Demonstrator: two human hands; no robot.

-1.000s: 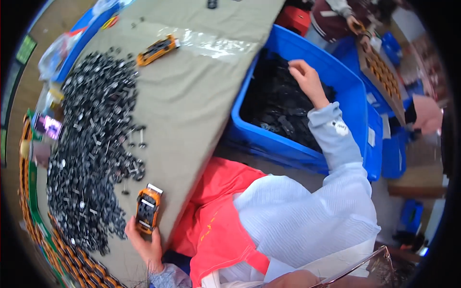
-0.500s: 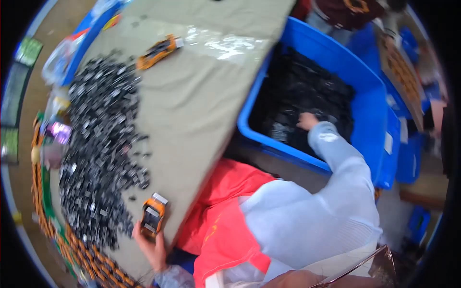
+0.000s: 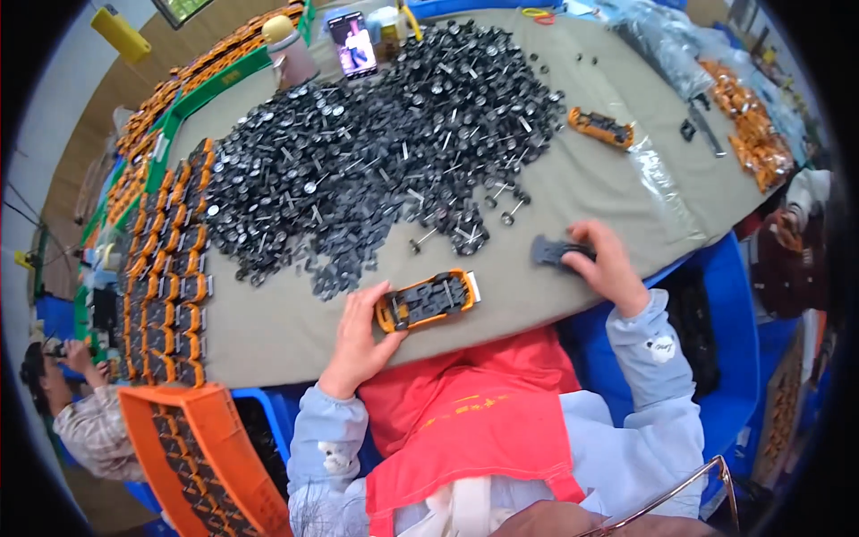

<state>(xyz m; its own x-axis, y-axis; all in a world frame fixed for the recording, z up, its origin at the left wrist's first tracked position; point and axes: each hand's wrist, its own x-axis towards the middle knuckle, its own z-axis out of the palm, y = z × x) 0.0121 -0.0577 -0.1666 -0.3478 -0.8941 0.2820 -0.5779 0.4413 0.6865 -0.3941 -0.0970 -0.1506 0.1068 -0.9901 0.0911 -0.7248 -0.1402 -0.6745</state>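
Observation:
At the table's near edge, my left hand (image 3: 362,336) has its fingers and thumb around one end of an orange toy car (image 3: 426,302). The car lies with a dark, recessed side up, and a pale flat piece sticks out at its right end. My right hand (image 3: 608,264) pinches a flat black plastic part (image 3: 557,254) between thumb and fingers, low over the cloth to the car's right. Beyond both hands spreads a large pile of black wheels on metal axles (image 3: 465,107), with small dark grey pieces (image 3: 344,255) at its near side.
Another orange toy car (image 3: 601,128) lies at the far right. Rows of cars (image 3: 165,277) stand on the left, above an orange crate (image 3: 215,447). A blue bin (image 3: 738,295) sits to my right. A lit phone (image 3: 352,45) leans behind the pile. Another person (image 3: 89,412) is at far left.
My right hand has come out of the blue bin of black parts and is now over the table with a black plastic part. My left hand still holds the car. The view has turned.

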